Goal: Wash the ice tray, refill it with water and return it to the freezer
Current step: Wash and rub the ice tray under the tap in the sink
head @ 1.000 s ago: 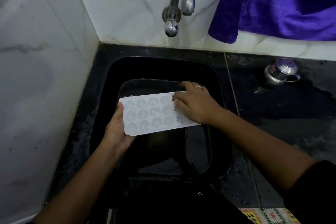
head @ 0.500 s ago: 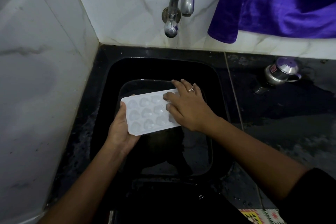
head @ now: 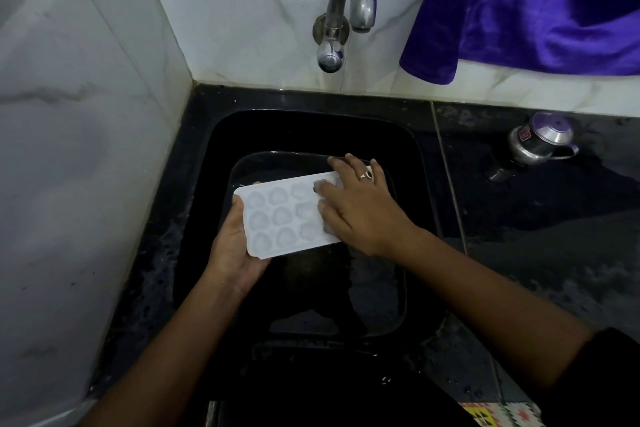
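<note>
A white ice tray (head: 280, 218) with heart-shaped cells is held level over the black sink (head: 311, 128). My left hand (head: 233, 246) grips its left end from below, thumb on the rim. My right hand (head: 360, 208), a ring on one finger, lies flat on the tray's right half with the fingers spread over the cells, covering that end. The steel tap (head: 349, 10) on the back wall runs no water.
A dark basin holding water (head: 374, 288) sits inside the sink under the tray. A steel lidded pot (head: 540, 140) stands on the wet black counter at right. A purple cloth (head: 519, 10) hangs over the wall at upper right. White marble walls close the left and back.
My right hand has slid leftward along the tray's top, covering more cells. The left hand keeps the same grip.
</note>
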The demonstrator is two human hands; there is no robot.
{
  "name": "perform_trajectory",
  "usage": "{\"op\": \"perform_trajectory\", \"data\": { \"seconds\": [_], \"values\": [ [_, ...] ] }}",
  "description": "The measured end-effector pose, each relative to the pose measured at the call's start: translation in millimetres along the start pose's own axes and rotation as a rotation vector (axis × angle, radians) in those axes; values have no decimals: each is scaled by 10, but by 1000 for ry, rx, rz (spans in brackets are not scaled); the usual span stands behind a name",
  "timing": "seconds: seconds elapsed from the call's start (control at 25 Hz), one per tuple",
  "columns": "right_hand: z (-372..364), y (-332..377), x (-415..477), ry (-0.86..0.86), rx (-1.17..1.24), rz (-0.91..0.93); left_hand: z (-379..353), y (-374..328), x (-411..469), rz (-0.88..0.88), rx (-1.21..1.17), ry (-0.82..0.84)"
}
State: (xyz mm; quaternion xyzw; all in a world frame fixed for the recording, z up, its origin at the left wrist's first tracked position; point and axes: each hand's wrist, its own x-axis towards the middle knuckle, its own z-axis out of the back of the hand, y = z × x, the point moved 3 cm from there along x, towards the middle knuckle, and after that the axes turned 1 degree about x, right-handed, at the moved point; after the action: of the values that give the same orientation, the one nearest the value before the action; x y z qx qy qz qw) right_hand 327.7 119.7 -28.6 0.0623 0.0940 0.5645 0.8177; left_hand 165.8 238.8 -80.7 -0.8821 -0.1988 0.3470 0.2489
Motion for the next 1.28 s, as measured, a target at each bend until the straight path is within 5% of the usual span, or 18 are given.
{"op": "perform_trajectory", "data": {
  "seconds": [1.28],
  "values": [
    [35, -86, 6, 83, 129, -98, -87, 14, 9, -27, 82, 16]
  ]
}}
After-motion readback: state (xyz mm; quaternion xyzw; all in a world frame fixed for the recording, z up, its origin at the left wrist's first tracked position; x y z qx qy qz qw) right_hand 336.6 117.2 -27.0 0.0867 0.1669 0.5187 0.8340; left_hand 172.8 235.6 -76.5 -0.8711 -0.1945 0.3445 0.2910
